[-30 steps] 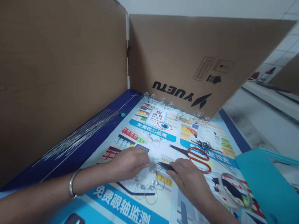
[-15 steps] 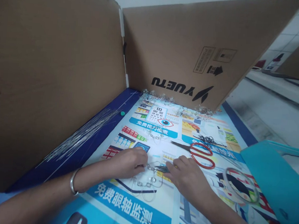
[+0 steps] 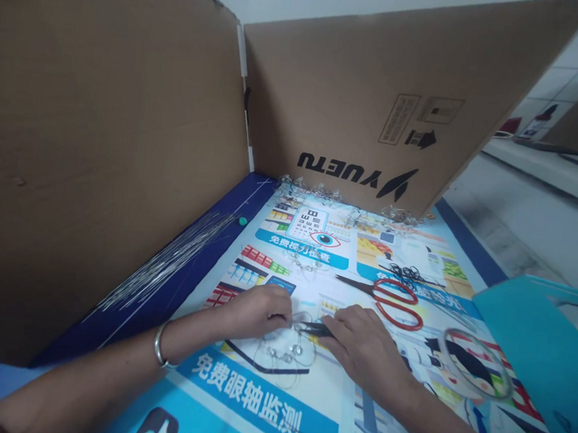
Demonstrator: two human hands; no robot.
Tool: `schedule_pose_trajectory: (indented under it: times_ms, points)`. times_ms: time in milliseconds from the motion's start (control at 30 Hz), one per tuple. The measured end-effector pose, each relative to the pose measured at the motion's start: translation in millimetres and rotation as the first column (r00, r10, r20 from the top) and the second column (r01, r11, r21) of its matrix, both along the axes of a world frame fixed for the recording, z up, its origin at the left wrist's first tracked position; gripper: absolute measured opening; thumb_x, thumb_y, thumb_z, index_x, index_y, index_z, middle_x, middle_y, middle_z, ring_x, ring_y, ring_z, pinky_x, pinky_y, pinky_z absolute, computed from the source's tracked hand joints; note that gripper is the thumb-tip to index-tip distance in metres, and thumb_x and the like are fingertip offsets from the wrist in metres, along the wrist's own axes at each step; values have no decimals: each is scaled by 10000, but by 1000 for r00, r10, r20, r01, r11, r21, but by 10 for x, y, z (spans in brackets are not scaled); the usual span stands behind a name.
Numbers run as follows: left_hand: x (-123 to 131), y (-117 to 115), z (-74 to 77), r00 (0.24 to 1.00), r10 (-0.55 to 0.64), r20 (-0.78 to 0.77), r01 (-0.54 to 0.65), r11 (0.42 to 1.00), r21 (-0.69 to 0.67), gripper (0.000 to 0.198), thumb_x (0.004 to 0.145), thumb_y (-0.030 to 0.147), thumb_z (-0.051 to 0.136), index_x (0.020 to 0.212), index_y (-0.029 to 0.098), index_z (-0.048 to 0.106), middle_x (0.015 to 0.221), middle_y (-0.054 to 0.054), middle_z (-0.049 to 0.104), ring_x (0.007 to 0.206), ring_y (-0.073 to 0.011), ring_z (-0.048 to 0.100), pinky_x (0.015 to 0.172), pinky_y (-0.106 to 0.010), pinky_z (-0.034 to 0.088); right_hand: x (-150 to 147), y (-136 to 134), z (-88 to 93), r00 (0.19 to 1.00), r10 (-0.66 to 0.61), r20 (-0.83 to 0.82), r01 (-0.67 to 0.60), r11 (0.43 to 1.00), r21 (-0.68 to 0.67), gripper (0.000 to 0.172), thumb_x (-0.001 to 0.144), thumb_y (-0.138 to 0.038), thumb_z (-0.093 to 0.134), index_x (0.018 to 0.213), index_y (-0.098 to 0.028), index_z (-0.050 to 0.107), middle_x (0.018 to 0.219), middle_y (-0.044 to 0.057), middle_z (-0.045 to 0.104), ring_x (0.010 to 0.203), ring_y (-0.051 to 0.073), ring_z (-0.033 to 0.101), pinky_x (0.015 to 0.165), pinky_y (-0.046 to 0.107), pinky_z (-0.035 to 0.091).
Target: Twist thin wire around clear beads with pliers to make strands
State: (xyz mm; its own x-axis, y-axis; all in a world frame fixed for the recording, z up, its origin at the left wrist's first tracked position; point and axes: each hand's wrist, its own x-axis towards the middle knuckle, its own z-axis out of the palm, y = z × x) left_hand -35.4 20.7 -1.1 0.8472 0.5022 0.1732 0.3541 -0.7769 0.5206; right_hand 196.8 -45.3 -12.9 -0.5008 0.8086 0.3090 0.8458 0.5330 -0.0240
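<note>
My left hand [image 3: 260, 313] is closed in a pinch on a loop of thin wire strung with clear beads [image 3: 285, 356], just above the printed sheet. The rest of the beaded wire hangs or lies below the fingers; its exact contact with the sheet I cannot tell. A pair of pliers [image 3: 314, 328] is gripped in my right hand [image 3: 366, 349]. Their slim dark jaws point left to the wire by my left fingertips. Whether the jaws clamp the wire is too small to tell. The pliers' handles are mostly hidden by my right palm.
Red-handled scissors [image 3: 399, 305] lie beyond my right hand, near tangled black wire [image 3: 404, 273]. Straight wires [image 3: 165, 260] line the left side. More beaded pieces [image 3: 311, 190] sit along the cardboard wall [image 3: 353, 101]. A coil of wire [image 3: 509, 380] and a teal folder [image 3: 525, 322] are right.
The whole view has shifted slightly, so everything appears a little further right. The plier jaws have turned and now sit slightly closer to my left fingertips. Both hands keep their hold.
</note>
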Motion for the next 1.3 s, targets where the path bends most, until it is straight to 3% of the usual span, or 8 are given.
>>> schedule_pose_trajectory:
  times_ms: [133, 300, 467, 767, 933, 1067, 1300]
  points:
    - [9, -4, 1, 1000, 18, 0, -18, 1000, -23, 115, 803, 141, 501, 740, 160, 596, 762, -25, 591, 761, -146, 531, 694, -237, 395, -31, 6, 19, 1000, -15, 17, 15, 1000, -3, 236, 856, -378, 496, 946, -202, 625, 809, 65, 606, 780, 198, 511, 684, 316, 318]
    - [-21, 15, 4, 987, 152, 54, -150, 988, -47, 126, 807, 161, 501, 913, 176, 567, 882, -31, 579, 830, -156, 524, 730, -255, 409, -33, 0, 37, 1000, -14, 26, 14, 1000, -6, 218, 853, -367, 504, 945, -205, 617, 814, 62, 603, 789, 199, 514, 681, 314, 326]
    - [-40, 45, 5, 969, 232, -82, -228, 972, 61, 95, 820, 178, 490, 848, 175, 580, 890, -36, 575, 874, -179, 515, 765, -277, 402, -34, -4, 30, 999, -10, 35, 11, 999, -31, 197, 840, -365, 526, 912, -208, 619, 819, 59, 601, 786, 203, 502, 680, 319, 315]
    - [-18, -36, -42, 914, 281, -293, -199, 939, 279, 131, 828, 128, 394, 830, 158, 522, 889, -73, 546, 779, -202, 523, 616, -280, 392, -27, -25, 92, 989, -11, 146, 17, 999, -44, 174, 824, -358, 553, 895, -212, 616, 797, 52, 594, 761, 203, 494, 667, 321, 283]
    - [-8, -25, -22, 904, 288, -316, -192, 934, 302, 96, 820, 176, 427, 881, 168, 502, 896, -71, 552, 764, -216, 542, 572, -275, 386, -7, -11, 150, 983, -30, 181, 27, 999, 20, 190, 847, -363, 519, 880, -209, 624, 775, 56, 598, 778, 206, 499, 695, 330, 272]
    - [9, -5, -10, 893, 284, -350, -168, 930, 326, 142, 786, 92, 402, 847, 172, 502, 882, -60, 557, 696, -193, 543, 545, -259, 370, -57, 32, 180, 964, -68, 257, 57, 997, 50, 158, 830, -346, 551, 803, -205, 617, 722, 45, 585, 748, 200, 488, 660, 323, 252]
    - [35, -51, -54, 890, 290, -351, -165, 924, 346, 256, 710, 25, 391, 897, 152, 514, 894, -93, 563, 765, -212, 531, 582, -275, 375, -167, 28, 256, 931, -46, 363, 13, 996, 93, 111, 816, -308, 581, 766, -210, 566, 679, 16, 556, 696, 200, 450, 624, 330, 214]
